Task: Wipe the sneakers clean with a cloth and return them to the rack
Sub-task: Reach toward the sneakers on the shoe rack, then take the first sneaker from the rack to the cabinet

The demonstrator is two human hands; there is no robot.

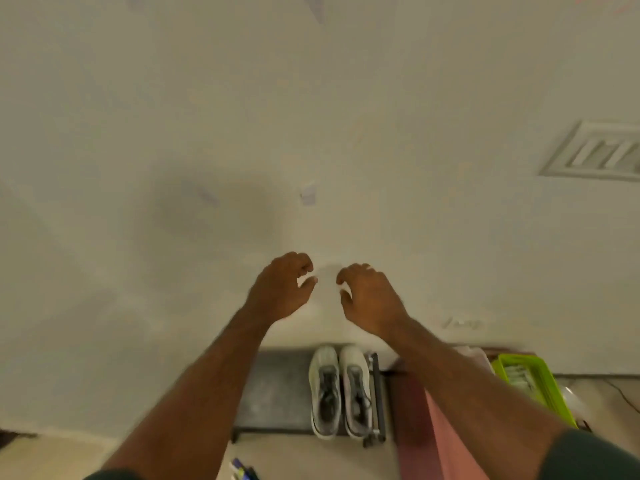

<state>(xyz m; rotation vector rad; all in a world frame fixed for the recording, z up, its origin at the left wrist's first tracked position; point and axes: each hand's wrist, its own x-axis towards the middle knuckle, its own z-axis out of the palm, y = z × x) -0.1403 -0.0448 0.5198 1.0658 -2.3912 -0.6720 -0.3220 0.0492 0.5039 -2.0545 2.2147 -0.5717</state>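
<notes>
A pair of white sneakers [341, 391] with grey insides stands side by side on the dark top of a low rack [273, 389] against the wall, toes toward the wall. My left hand [282, 285] and my right hand [369, 296] are raised in front of the wall, well above the sneakers, close together. Both hands hold nothing, with the fingers loosely curled and apart. No cloth is visible.
A pale wall fills most of the view, with a white vent [595, 152] at the right. A pink panel [446, 427] and a lime green basket [530, 386] stand right of the rack. Small dark items [242, 471] lie on the floor below.
</notes>
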